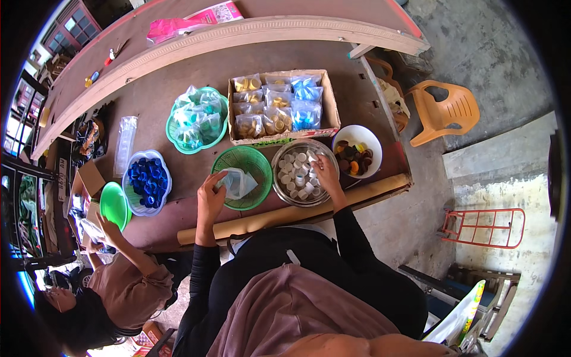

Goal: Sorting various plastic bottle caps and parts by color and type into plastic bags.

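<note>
My left hand [211, 196] holds the edge of a clear plastic bag [239, 183] over a green mesh basket [262, 196]. My right hand [326, 173] pinches a white plastic cap [312, 158] above a round metal bowl [285, 199] full of white caps. Right of it stands a white bowl [373, 135] with brown, yellow and orange caps. Behind is a cardboard box [332, 107] of bagged yellow and blue caps, beside a turquoise basket [170, 134] of bagged green caps. A pale blue basket [166, 196] holds dark blue caps.
A co-worker [129, 285] at the left handles a plastic packet near an open carton [87, 176] and a green basin [115, 206]. Empty plastic bags [126, 145] lie on the table. A wooden rail [250, 31] crosses its far side; a cardboard tube [267, 219] lines the near edge.
</note>
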Demonstrator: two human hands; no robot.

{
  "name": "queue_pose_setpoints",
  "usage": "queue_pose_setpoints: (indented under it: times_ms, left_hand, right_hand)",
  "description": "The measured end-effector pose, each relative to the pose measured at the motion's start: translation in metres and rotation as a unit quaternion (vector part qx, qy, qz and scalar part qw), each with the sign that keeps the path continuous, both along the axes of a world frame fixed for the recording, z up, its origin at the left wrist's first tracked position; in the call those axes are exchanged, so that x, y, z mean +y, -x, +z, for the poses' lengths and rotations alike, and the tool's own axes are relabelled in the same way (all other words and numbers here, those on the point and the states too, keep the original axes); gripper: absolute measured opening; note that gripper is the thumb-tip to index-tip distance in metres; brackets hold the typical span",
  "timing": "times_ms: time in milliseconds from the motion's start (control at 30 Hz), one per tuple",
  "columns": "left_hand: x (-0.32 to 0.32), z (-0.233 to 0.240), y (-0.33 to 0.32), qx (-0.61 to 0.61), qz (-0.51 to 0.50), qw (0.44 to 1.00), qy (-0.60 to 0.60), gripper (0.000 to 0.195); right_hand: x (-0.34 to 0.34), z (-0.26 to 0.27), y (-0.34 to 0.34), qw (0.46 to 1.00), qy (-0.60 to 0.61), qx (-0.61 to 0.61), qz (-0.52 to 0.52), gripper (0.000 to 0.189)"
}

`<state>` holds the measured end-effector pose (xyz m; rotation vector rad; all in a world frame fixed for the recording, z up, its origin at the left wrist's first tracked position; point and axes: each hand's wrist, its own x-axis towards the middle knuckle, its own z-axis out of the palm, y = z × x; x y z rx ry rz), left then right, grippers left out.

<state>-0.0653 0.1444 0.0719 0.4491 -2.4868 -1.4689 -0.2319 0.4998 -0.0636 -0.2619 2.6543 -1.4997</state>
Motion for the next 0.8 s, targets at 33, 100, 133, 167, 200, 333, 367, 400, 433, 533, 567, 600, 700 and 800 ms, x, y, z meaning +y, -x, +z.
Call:
queue_pose_setpoints:
  times_ms: [33, 100, 133, 167, 200, 333, 367, 400, 433, 533, 567, 600, 700, 800]
  left_hand:
    - [0.000, 0.000, 0.001, 0.009, -0.003, 1.000, 0.002, 0.043]
    - [0.001, 0.000, 0.004, 0.006, -0.005, 1.000, 0.000, 0.042]
    - [0.002, 0.001, 0.006, 0.004, -0.007, 1.000, -0.001, 0.042]
    - [0.003, 0.002, 0.008, 0.005, -0.008, 1.000, -0.002, 0.042]
    - [0.003, 0.002, 0.009, 0.005, -0.008, 1.000, -0.006, 0.042]
    - [-0.004, -0.006, 0.004, -0.005, 0.002, 1.000, 0.000, 0.041]
    - [-0.005, -0.008, 0.004, -0.008, 0.003, 1.000, -0.001, 0.041]
    - [-0.005, -0.009, 0.006, -0.006, -0.001, 1.000, -0.007, 0.041]
    - [-0.005, -0.010, 0.007, -0.005, -0.004, 1.000, -0.013, 0.040]
    - [-0.005, -0.010, 0.008, -0.001, -0.006, 1.000, 0.006, 0.039]
    - [-0.004, -0.009, 0.010, -0.001, -0.005, 1.000, 0.005, 0.039]
    - [-0.003, -0.007, 0.011, -0.005, -0.005, 1.000, -0.004, 0.039]
    - [-0.006, -0.008, 0.012, -0.010, -0.002, 1.000, -0.006, 0.039]
    - [-0.009, -0.011, 0.013, -0.013, 0.001, 1.000, 0.001, 0.039]
  right_hand:
    - [0.002, -0.001, -0.001, 1.000, -0.002, 0.000, -0.001, 0.035]
    - [0.008, -0.002, -0.002, 0.999, -0.038, 0.001, -0.007, 0.034]
    - [0.011, -0.003, -0.003, 0.999, -0.039, 0.002, -0.008, 0.034]
    - [0.014, -0.004, -0.004, 0.996, -0.076, 0.053, 0.011, 0.036]
    - [0.014, -0.004, -0.005, 0.988, -0.113, 0.102, 0.031, 0.038]
    - [-0.014, 0.034, -0.019, 0.956, -0.209, 0.188, 0.088, 0.038]
    - [-0.022, 0.041, -0.027, 0.955, -0.236, 0.135, 0.115, 0.035]
    - [-0.027, 0.043, -0.032, 0.951, -0.263, 0.082, 0.139, 0.031]
    - [-0.031, 0.037, -0.035, 0.951, -0.264, 0.079, 0.139, 0.031]
    - [-0.037, 0.014, -0.028, 0.939, -0.288, 0.126, 0.136, 0.023]
    - [-0.033, 0.008, -0.019, 0.964, -0.225, 0.066, 0.123, 0.024]
    - [-0.031, 0.004, -0.012, 0.981, -0.159, 0.005, 0.108, 0.026]
    - [-0.025, -0.003, 0.004, 0.990, 0.055, -0.100, 0.082, 0.026]
    - [-0.022, 0.001, 0.014, 0.978, 0.069, -0.176, 0.091, 0.024]
